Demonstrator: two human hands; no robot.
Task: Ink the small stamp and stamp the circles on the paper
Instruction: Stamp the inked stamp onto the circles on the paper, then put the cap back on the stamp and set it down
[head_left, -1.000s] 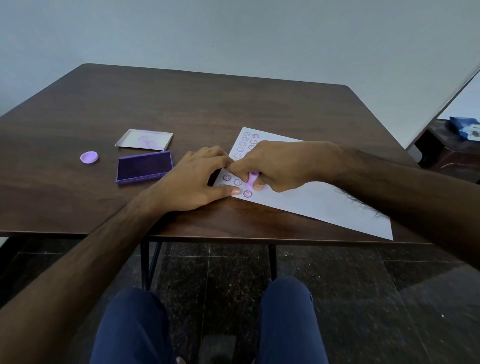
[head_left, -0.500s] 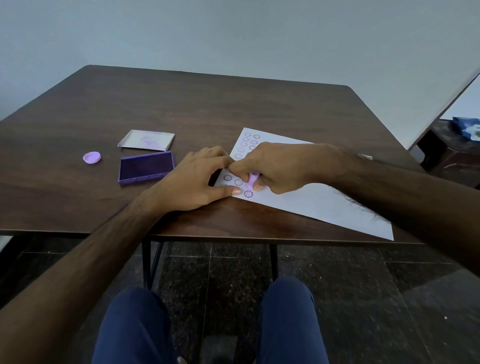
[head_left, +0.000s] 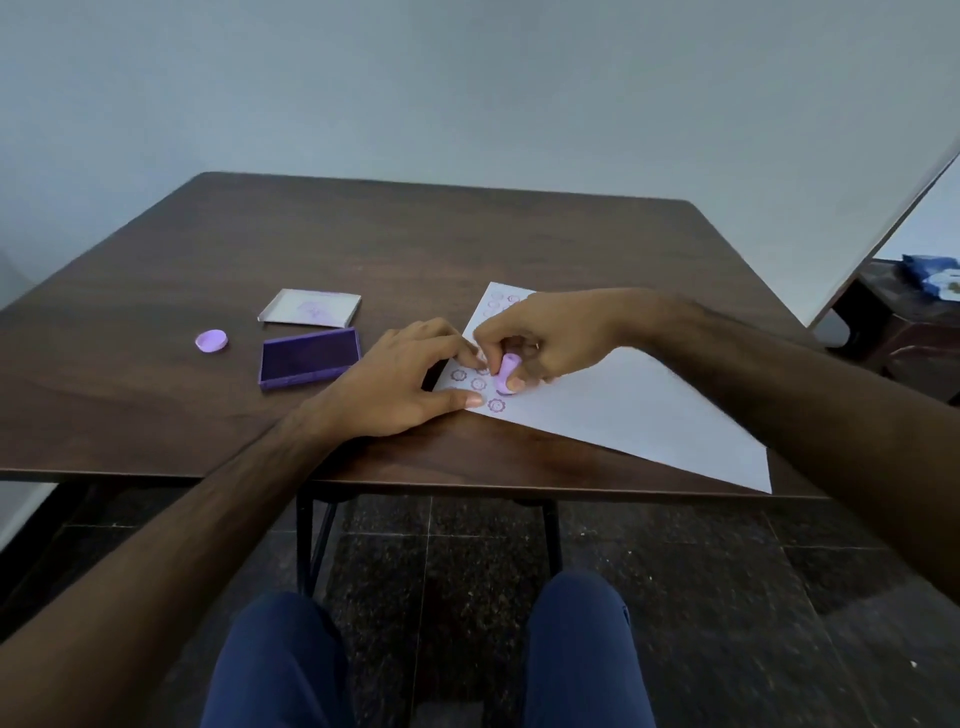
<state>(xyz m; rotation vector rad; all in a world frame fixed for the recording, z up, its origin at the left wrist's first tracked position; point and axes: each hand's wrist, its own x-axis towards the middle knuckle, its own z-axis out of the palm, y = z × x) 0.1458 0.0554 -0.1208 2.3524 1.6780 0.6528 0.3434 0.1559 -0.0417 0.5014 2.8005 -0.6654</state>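
A white paper (head_left: 618, 405) lies at an angle on the dark wooden table (head_left: 363, 244); printed circles run along its left edge, several of them with purple stamp marks. My right hand (head_left: 550, 338) pinches a small lilac stamp (head_left: 506, 371), tilted, with its inked face just over the paper's near-left corner. My left hand (head_left: 400, 384) rests flat on the table, fingertips pressing the paper's left edge. The open purple ink pad (head_left: 306, 356) sits left of my left hand.
The ink pad's clear lid (head_left: 311, 307) lies behind the pad. A small lilac cap (head_left: 211, 341) lies further left. The table's front edge is close to my hands. A second dark table with blue items (head_left: 930, 283) stands at the far right.
My right hand has lifted and tilted the stamp off the paper, so more of its body shows. The view has tilted down slightly. My left hand holds the same spot.
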